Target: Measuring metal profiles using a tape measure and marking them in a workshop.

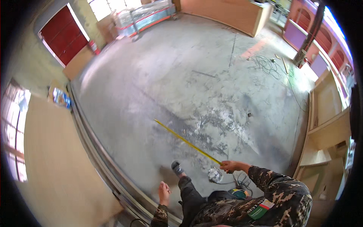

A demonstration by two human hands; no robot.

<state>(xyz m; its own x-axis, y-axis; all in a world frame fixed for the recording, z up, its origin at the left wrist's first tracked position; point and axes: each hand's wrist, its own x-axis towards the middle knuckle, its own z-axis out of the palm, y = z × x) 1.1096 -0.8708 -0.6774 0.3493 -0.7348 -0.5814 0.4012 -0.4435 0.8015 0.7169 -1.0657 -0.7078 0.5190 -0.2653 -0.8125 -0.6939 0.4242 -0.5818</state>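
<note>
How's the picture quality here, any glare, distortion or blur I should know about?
Head view: strong fisheye bending, so the metal rail curves and the corners go black; the window at left is blown out white; the concrete floor is evenly daylit with soft shadows; the yellow tape measure in the right hand stays fairly sharp.

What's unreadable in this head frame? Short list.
- Tape measure: markings too small; its case is not visible behind the right hand.
- Left hand: small and seen from above; whether it touches the metal rail is unclear.
- Silver object under the right hand: blurred, kind unclear.
- Cabinets: cut off by the right rim.
- Cable tangle: too small to trace.
</note>
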